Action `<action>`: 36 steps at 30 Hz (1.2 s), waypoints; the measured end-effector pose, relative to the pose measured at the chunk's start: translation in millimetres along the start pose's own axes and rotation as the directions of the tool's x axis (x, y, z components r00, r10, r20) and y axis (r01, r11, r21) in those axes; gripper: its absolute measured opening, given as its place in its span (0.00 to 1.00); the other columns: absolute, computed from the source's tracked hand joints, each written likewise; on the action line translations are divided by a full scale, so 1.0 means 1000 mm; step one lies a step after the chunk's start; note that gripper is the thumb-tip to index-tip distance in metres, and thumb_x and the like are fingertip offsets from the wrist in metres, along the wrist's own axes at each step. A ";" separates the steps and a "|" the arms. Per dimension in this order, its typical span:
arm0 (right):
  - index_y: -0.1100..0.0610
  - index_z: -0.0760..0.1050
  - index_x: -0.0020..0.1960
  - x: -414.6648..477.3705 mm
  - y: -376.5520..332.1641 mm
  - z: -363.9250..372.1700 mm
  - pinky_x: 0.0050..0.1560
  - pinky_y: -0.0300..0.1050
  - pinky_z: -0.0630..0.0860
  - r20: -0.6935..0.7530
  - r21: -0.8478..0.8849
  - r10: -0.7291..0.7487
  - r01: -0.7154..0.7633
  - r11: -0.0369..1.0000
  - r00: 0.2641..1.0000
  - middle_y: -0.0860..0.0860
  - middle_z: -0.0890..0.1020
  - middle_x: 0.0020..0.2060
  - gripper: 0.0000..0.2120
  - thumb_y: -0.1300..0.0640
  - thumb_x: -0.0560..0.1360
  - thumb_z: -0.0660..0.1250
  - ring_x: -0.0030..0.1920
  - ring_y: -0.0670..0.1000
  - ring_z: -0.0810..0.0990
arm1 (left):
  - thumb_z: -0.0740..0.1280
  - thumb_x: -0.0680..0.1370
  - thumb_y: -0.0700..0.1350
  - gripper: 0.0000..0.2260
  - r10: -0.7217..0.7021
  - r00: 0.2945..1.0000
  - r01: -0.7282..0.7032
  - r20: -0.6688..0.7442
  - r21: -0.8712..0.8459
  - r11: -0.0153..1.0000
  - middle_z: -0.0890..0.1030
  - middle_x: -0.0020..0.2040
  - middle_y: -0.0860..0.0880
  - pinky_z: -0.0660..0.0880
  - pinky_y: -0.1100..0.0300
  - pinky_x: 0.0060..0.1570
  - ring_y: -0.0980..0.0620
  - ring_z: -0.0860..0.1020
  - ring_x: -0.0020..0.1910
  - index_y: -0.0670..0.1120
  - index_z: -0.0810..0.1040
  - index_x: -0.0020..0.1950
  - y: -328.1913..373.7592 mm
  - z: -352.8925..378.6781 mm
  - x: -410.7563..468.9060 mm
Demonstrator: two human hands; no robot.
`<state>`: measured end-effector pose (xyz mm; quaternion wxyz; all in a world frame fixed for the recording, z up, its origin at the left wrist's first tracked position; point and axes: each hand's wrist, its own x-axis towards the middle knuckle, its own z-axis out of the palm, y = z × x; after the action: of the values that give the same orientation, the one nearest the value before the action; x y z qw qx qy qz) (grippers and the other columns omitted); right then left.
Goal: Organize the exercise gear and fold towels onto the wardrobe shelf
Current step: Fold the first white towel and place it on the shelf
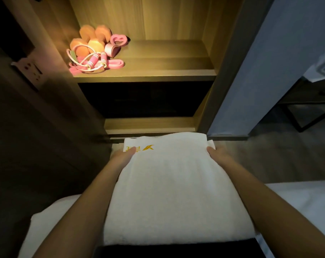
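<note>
- Starting at the left of the wardrobe shelf (158, 71), the exercise gear sits gathered in one lit pile: orange dumbbells (91, 40), a pink jump rope (92, 61) and pink bands (119, 40). I judge that part of the task done.
- No towel lies on the shelf yet, so placement is outstanding.
- Left hand (123, 155) grips the far left corner of the folded towel (173, 183). The thumb lies on top beside the yellow embroidery (139, 148), and the fingers are hidden beneath.
- The folded towel is held level between both hands, in front of and below the shelf, with its near end over the bed (297, 202). Folding appears complete.
- Right hand (218, 154) grips the far right corner likewise, thumb on top.
- Whether further towels remain to be folded cannot be told.
</note>
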<state>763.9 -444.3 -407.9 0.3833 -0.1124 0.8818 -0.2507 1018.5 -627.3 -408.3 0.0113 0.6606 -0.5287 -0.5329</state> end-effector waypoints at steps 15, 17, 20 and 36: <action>0.48 0.73 0.57 -0.048 0.015 -0.021 0.45 0.39 0.73 -0.217 0.025 -0.498 0.514 0.857 0.840 0.43 0.79 0.48 0.12 0.43 0.80 0.58 0.48 0.44 0.79 | 0.66 0.80 0.49 0.08 0.498 0.838 -0.531 -0.224 -0.122 0.838 0.83 0.51 0.51 0.76 0.61 0.41 0.51 0.82 0.48 0.48 0.81 0.54 -0.029 -0.016 -0.041; 0.37 0.70 0.54 -0.048 0.009 -0.028 0.41 0.30 0.73 -0.226 0.132 -0.551 0.586 0.800 0.803 0.35 0.78 0.46 0.08 0.37 0.78 0.57 0.48 0.36 0.78 | 0.66 0.80 0.48 0.06 0.528 0.820 -0.572 -0.221 -0.321 0.755 0.85 0.48 0.51 0.78 0.63 0.39 0.54 0.84 0.47 0.50 0.81 0.52 -0.024 -0.022 -0.038; 0.29 0.67 0.55 -0.036 0.000 -0.030 0.41 0.34 0.76 -0.149 0.277 -0.491 0.513 0.812 0.858 0.33 0.77 0.50 0.09 0.31 0.76 0.55 0.50 0.39 0.79 | 0.64 0.81 0.46 0.07 0.499 0.854 -0.508 -0.146 -0.439 0.741 0.85 0.52 0.48 0.79 0.59 0.44 0.52 0.83 0.49 0.49 0.80 0.56 -0.013 -0.023 -0.021; 0.49 0.72 0.65 0.018 0.000 -0.014 0.41 0.42 0.73 0.082 0.145 -0.232 0.219 0.965 0.969 0.47 0.78 0.55 0.18 0.42 0.81 0.57 0.46 0.44 0.77 | 0.65 0.80 0.52 0.14 0.181 0.980 -0.156 0.086 -0.236 0.959 0.84 0.49 0.48 0.79 0.56 0.42 0.48 0.84 0.47 0.46 0.75 0.63 -0.004 -0.011 0.036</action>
<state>741.3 -446.8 -411.1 0.4017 -0.1980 0.8245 -0.3458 1024.5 -657.0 -430.8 0.1043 0.5782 -0.5182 -0.6215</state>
